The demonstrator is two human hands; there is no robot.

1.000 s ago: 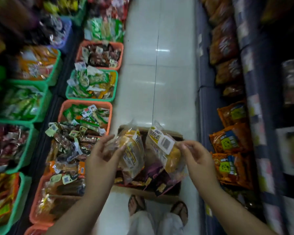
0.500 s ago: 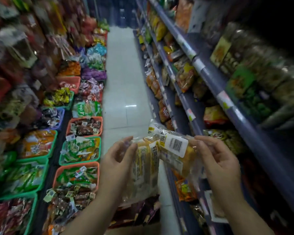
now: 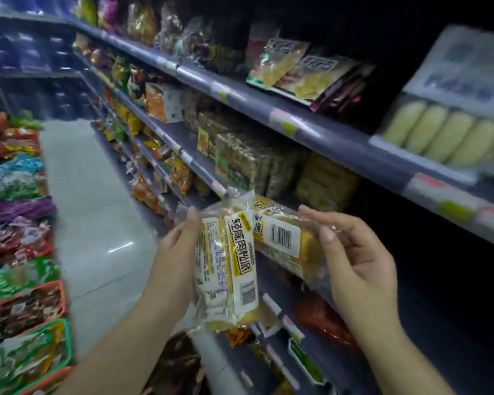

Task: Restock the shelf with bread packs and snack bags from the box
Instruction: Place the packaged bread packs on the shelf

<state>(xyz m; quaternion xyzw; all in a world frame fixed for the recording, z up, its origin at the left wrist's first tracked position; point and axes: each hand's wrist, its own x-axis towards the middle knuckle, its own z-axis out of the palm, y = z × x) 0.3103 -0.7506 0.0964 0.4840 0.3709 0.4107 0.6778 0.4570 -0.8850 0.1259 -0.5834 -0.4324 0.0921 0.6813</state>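
Head view: left hand point(image 3: 177, 260) clamped on upright bread pack point(image 3: 228, 269), thumb at top edge, fingers behind. Right hand point(image 3: 357, 263) gripping second bread pack point(image 3: 285, 240) by its clear wrapper, barcode label facing up, pack tilted. Packs overlapping, touching, held in front of grey shelf point(image 3: 340, 138) edge at mid level. Stocked shelf rows above and below. Snack baskets point(image 3: 35, 303) along left side of aisle floor point(image 3: 92, 209). Box not clearly visible.
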